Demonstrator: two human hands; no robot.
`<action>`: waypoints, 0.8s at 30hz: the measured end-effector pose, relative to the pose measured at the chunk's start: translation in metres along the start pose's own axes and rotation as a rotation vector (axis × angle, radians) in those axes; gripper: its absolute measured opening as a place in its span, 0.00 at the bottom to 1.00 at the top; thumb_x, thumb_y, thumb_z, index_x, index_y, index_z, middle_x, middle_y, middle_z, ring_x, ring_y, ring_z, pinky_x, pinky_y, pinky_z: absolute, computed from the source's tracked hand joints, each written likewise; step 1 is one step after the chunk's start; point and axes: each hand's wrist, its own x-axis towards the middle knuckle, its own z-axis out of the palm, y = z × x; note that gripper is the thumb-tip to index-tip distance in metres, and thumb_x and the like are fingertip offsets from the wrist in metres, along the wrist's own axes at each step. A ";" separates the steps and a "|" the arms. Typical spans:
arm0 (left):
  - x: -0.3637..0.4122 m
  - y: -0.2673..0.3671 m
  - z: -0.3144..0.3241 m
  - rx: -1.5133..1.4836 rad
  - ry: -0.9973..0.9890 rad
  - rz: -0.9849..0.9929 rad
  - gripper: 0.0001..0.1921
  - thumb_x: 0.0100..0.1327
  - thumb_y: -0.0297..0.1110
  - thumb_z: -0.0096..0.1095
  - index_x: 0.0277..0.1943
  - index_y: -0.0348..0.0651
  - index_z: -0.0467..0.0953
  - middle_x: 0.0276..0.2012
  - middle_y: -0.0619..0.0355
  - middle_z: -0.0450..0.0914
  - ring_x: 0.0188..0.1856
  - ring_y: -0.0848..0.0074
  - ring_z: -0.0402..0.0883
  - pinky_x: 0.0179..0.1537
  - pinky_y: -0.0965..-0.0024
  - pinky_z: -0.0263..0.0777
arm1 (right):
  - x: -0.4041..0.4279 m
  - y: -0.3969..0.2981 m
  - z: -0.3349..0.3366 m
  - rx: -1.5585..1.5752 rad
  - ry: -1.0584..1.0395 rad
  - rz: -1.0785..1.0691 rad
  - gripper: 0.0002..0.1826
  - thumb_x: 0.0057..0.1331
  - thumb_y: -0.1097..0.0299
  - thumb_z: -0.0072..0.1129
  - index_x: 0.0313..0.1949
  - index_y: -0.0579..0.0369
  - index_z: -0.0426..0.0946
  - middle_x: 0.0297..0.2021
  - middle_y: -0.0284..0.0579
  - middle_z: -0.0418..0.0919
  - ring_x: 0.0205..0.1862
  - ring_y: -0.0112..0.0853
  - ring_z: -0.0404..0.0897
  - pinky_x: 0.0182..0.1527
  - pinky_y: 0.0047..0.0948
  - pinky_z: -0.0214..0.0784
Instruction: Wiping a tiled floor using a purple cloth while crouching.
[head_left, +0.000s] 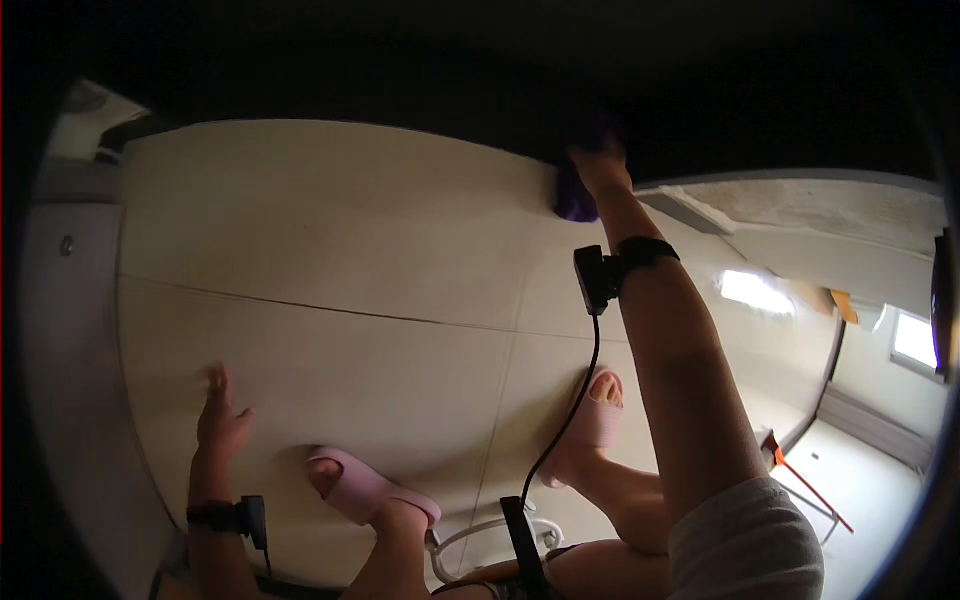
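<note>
My right hand reaches forward to the edge of a large black area, its fingers around a dark purple cloth. Part of that cloth hangs below the hand over the light floor; the rest fades into the dark, and the fingertips are hard to make out. Low on the left, my left hand is held out over the floor with thumb and fingers apart, slightly blurred and holding nothing. Each forearm wears a strapped black device, the right one with a cable running down.
Large pale tiles make up the floor. My feet wear pink slippers. A light panel with a small metal fitting stands left. Behind me are white curved tubing and an orange-and-metal object.
</note>
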 end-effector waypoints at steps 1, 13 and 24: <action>-0.002 0.001 -0.006 -0.007 0.011 -0.019 0.46 0.55 0.33 0.60 0.69 0.49 0.35 0.69 0.42 0.40 0.68 0.52 0.50 0.62 0.61 0.58 | 0.002 -0.006 0.003 0.007 -0.007 -0.020 0.47 0.49 0.46 0.61 0.66 0.42 0.49 0.65 0.53 0.51 0.66 0.46 0.55 0.64 0.42 0.51; -0.009 0.017 -0.042 0.034 -0.152 -0.166 0.47 0.53 0.41 0.62 0.69 0.52 0.36 0.69 0.46 0.39 0.67 0.52 0.53 0.59 0.61 0.63 | -0.045 -0.113 0.055 -0.204 -0.036 -0.124 0.47 0.49 0.52 0.60 0.67 0.41 0.48 0.66 0.46 0.50 0.63 0.48 0.60 0.62 0.43 0.57; 0.000 -0.002 -0.032 -0.057 -0.037 -0.103 0.47 0.52 0.35 0.63 0.69 0.49 0.38 0.68 0.43 0.42 0.65 0.46 0.53 0.60 0.59 0.61 | -0.100 -0.388 0.181 -0.202 -0.239 -0.718 0.44 0.49 0.50 0.57 0.65 0.44 0.53 0.66 0.40 0.53 0.64 0.46 0.58 0.64 0.36 0.53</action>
